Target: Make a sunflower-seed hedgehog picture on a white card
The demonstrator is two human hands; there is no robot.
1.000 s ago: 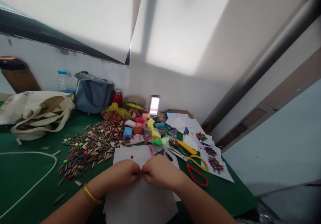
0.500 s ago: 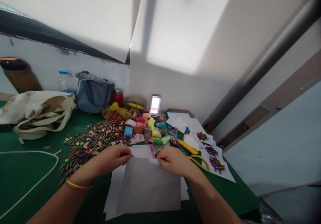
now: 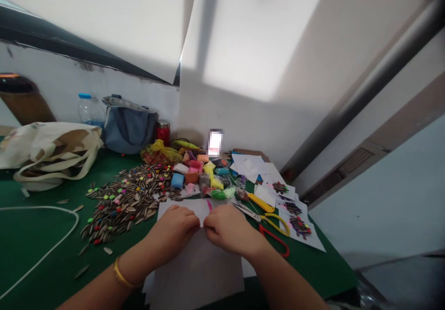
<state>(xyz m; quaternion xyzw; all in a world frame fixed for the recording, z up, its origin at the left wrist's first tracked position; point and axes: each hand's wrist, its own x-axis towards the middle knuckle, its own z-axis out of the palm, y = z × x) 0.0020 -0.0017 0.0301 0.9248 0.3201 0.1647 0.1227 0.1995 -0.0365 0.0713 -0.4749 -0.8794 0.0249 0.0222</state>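
My left hand and my right hand are side by side on a white sheet of paper lying on the green table. Both hands have their fingers curled and pinch the sheet's far edge near its middle, fingertips almost touching. A gold bangle circles my left wrist. More white sheets lie under the top one. A pink strip shows just beyond my fingers.
A heap of sunflower seeds with coloured beads lies to the left. Clay blocks, yellow scissors, red-handled scissors and seed pictures on paper lie behind and right. Bags, a bottle and a white cord sit left.
Half a second ago my hands were apart at the sheet's far corners. They have come back together at the middle of its far edge, close to each other.
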